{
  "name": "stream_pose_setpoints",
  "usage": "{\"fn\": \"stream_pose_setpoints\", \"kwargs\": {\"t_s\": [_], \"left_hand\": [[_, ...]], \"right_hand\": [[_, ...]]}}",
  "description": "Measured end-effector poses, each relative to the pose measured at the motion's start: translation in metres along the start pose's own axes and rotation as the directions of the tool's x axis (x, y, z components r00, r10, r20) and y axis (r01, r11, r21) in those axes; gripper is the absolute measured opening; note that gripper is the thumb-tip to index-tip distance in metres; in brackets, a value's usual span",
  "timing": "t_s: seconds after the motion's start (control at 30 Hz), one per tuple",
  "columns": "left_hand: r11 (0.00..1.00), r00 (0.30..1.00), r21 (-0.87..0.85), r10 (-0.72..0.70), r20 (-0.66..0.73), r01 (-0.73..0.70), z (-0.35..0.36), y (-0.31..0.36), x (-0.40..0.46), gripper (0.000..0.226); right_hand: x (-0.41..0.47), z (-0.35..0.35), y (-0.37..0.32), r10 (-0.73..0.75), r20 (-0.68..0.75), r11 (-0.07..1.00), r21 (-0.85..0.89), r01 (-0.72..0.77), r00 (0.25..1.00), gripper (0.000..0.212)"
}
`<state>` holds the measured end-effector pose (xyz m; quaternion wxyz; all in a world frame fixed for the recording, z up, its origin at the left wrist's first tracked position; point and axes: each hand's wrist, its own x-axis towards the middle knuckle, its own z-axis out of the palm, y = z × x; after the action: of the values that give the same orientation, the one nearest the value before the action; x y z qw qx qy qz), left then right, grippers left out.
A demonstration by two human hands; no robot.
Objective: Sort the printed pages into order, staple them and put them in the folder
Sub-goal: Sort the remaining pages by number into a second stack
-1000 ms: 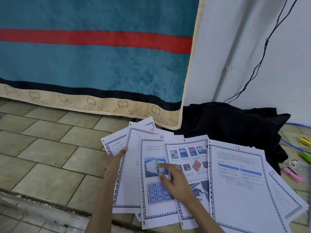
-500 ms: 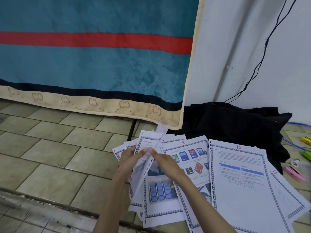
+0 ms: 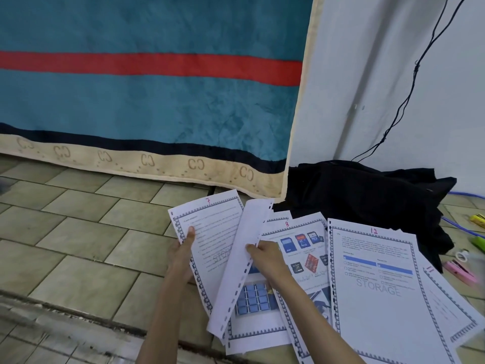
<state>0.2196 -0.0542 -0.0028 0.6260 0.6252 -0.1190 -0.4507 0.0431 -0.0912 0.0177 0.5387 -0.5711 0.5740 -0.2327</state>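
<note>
Printed pages with a patterned border and red handwritten numbers lie fanned over the tiled floor. My left hand (image 3: pixel 183 254) grips the left edge of the page marked 7 (image 3: pixel 210 232). My right hand (image 3: pixel 266 257) pinches a page (image 3: pixel 240 269) that is turned up on edge, its blank back facing me. Under it lie a page with a blue grid picture (image 3: pixel 253 302) and the page marked 8 (image 3: pixel 301 245) with memory card pictures. The page marked 12 (image 3: pixel 378 285), printed STORAGE, lies to the right over the page marked 11 (image 3: pixel 446 306).
A teal blanket (image 3: pixel 147 101) with a red stripe hangs behind the pages. Black cloth (image 3: pixel 367 195) is heaped against the white wall. Pink (image 3: pixel 462 270) and yellow-green (image 3: pixel 477 219) small objects and a blue cord lie at the right edge. A worn floor step (image 3: pixel 65 334) runs near me.
The page between my hands has swung over to the right, showing its blank back. That uncovered the page marked 7, which my left hand now holds by its edge.
</note>
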Motion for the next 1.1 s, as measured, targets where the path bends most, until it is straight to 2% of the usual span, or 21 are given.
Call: {"fn": "stream_pose_setpoints", "kwargs": {"t_s": [0.1, 0.13, 0.17, 0.23, 0.33, 0.4, 0.43, 0.5, 0.57, 0.6, 0.63, 0.67, 0.73, 0.83, 0.93, 1.0, 1.1], "left_hand": [[0.999, 1.0, 0.044, 0.014, -0.012, -0.013, 0.004, 0.004, -0.006, 0.045], [0.999, 0.999, 0.047, -0.005, 0.039, 0.004, 0.006, 0.004, -0.007, 0.054], [0.998, 0.988, 0.039, -0.049, 0.146, 0.044, 0.01, 0.004, -0.012, 0.067], [0.988, 0.934, 0.144, -0.097, 0.343, 0.05, 0.02, -0.003, -0.019, 0.083], [0.925, 0.888, 0.349, -0.028, 0.458, -0.151, 0.039, -0.013, -0.035, 0.062], [0.918, 0.88, 0.368, -0.044, 0.473, -0.151, 0.048, -0.014, -0.041, 0.049], [0.927, 0.88, 0.356, -0.067, 0.471, -0.12, 0.049, -0.011, -0.041, 0.041], [0.932, 0.924, 0.344, -0.025, 0.381, -0.117, 0.043, -0.011, -0.03, 0.029], [0.9, 0.986, 0.409, 0.108, 0.127, -0.152, 0.035, -0.012, -0.016, 0.027], [0.885, 0.989, 0.447, 0.149, -0.006, -0.13, 0.031, -0.012, -0.01, 0.03], [0.882, 0.983, 0.462, 0.154, -0.101, -0.091, 0.03, -0.01, -0.007, 0.035], [0.885, 0.983, 0.464, 0.12, -0.139, -0.043, 0.03, -0.01, -0.005, 0.041], [0.888, 0.992, 0.459, 0.059, -0.113, 0.0, 0.032, -0.01, -0.001, 0.049], [0.88, 0.995, 0.468, 0.096, -0.016, -0.077, 0.037, -0.013, 0.002, 0.03], [0.927, 0.996, 0.369, 0.086, -0.023, -0.071, 0.037, -0.015, -0.001, 0.011], [0.949, 0.993, 0.308, 0.098, -0.063, -0.075, 0.033, -0.015, 0.003, 0.024], [0.93, 0.987, 0.347, 0.151, -0.056, -0.122, 0.027, -0.007, 0.012, 0.035]], "right_hand": [[-0.001, -0.001, -0.001, 0.006, 0.002, 1.0, -0.001, -0.006, 1.0, 0.025], [-0.001, -0.001, -0.001, 0.005, 0.004, 1.0, 0.009, -0.005, 1.0, 0.029], [-0.002, -0.002, -0.003, -0.003, 0.015, 1.0, 0.018, 0.003, 1.0, 0.033], [-0.005, -0.003, -0.008, -0.034, 0.068, 0.999, 0.007, 0.034, 0.997, 0.046], [-0.008, -0.002, -0.011, -0.073, 0.18, 0.996, 0.066, 0.062, 0.981, 0.058], [-0.006, 0.0, -0.006, -0.083, 0.145, 0.993, 0.098, 0.069, 0.986, 0.041], [-0.004, 0.001, -0.003, -0.067, 0.091, 0.995, 0.076, 0.06, 0.994, 0.03], [-0.001, 0.0, -0.001, -0.002, -0.006, 0.999, 0.049, 0.002, 1.0, 0.027], [0.001, -0.001, 0.001, 0.042, -0.04, 0.999, 0.034, -0.041, 0.998, 0.024], [0.002, -0.001, 0.002, 0.045, -0.038, 0.999, 0.027, -0.044, 0.998, 0.02], [0.002, -0.002, 0.003, 0.038, -0.029, 0.999, 0.02, -0.037, 0.999, 0.019], [0.001, -0.002, 0.001, 0.018, -0.011, 1.0, 0.013, -0.017, 1.0, 0.021], [-0.006, -0.002, -0.006, -0.045, 0.066, 0.999, -0.028, 0.047, 0.997, 0.036], [-0.012, -0.002, -0.013, -0.038, 0.276, 0.993, -0.099, 0.068, 0.96, 0.068], [-0.008, 0.006, -0.011, 0.014, 0.389, 0.981, -0.185, 0.063, 0.921, 0.077], [-0.004, 0.014, -0.002, 0.043, 0.414, 0.928, -0.354, 0.117, 0.909, 0.079], [0.001, 0.017, 0.007, 0.115, 0.415, 0.801, -0.576, 0.163, 0.902, 0.072]]}}
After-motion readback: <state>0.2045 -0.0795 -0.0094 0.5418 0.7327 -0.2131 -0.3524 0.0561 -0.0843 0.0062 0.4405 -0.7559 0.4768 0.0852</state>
